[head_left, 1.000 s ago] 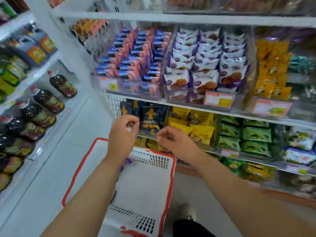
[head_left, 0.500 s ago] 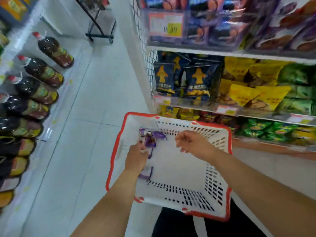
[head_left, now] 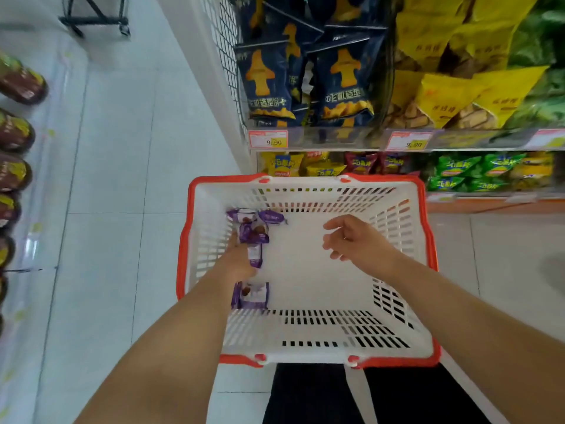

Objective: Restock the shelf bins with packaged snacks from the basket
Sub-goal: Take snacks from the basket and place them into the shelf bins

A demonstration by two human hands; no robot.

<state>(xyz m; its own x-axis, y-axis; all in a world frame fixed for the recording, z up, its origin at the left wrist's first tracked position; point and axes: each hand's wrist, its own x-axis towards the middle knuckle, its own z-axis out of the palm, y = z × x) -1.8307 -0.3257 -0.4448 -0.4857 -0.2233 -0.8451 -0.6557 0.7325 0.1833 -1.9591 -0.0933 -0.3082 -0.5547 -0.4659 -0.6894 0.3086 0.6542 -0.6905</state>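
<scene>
A white basket with a red rim (head_left: 429, 240) stands on the floor below the shelves. Several purple snack packets lie along its left side, one by the far wall (head_left: 271, 216) and one nearer me (head_left: 252, 296). My left hand (head_left: 240, 261) reaches down into the basket, and its fingers close around a purple packet (head_left: 253, 233) that covers the fingertips. My right hand (head_left: 351, 240) hovers over the middle of the basket with fingers loosely spread, holding nothing.
Shelves rise behind the basket with dark blue biscuit bags (head_left: 267, 84), yellow bags (head_left: 452, 96) and green bags (head_left: 458, 172) lower down. Dark bottles (head_left: 15, 133) line the left aisle shelf. A black rack foot (head_left: 94, 21) stands far down the tiled floor.
My view has tipped down from the upper shelf bins to the basket. Both hands dropped from shelf height into the basket, and my left hand reached the purple packets.
</scene>
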